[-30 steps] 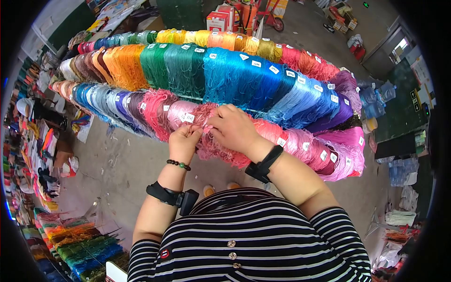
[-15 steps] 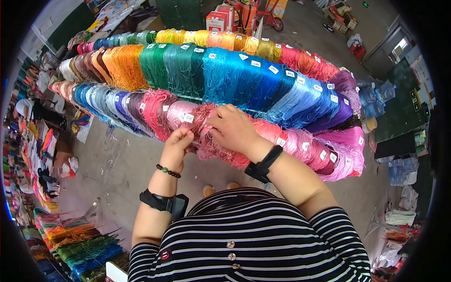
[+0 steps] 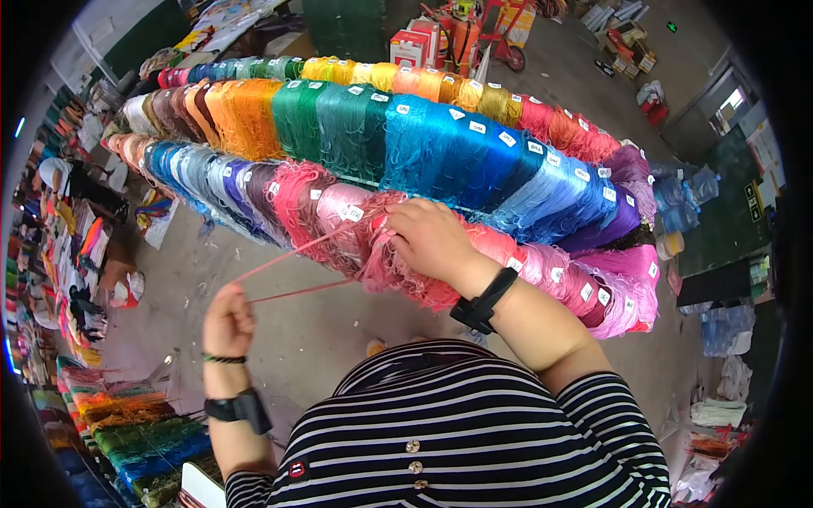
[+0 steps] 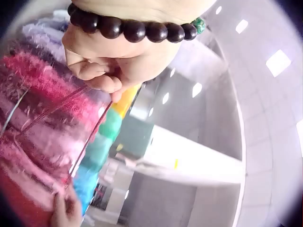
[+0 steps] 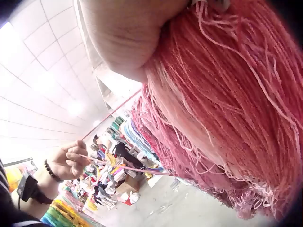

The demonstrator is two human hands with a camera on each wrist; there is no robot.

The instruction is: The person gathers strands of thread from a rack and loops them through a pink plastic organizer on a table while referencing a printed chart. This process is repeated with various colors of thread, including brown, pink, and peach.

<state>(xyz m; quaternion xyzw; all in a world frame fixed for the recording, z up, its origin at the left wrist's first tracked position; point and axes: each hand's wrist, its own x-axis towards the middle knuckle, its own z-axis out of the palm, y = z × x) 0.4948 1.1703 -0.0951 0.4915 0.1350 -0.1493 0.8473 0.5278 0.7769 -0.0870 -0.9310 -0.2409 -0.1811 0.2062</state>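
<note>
My left hand point(image 3: 227, 320) is out to the left, its curled fingers gripping pink thread point(image 3: 292, 252). Two taut strands run from it back to the pink skeins, and both also show in the left wrist view below the curled fingers point(image 4: 102, 82). My right hand point(image 3: 432, 241) stays at the front row, over the reddish-pink skein point(image 5: 232, 109). Its fingertips pinch the thread where the upper strand meets the skein; the palm hides part of the bundle. Left of that hand is a pale pink skein point(image 3: 337, 201) with a white paper tag point(image 3: 351, 213).
Behind hangs a row of blue skeins point(image 3: 453, 157), green skeins point(image 3: 296, 114) and orange skeins point(image 3: 241, 114), many tagged. Farther back runs a yellow and red row point(image 3: 406, 78). More coloured yarn point(image 3: 144, 432) lies at lower left. Water bottles point(image 3: 690, 199) stand at right.
My left hand has moved from beside the right hand far out to the left and down, drawing the pink thread into two long strands. The right hand has stayed at the skein.
</note>
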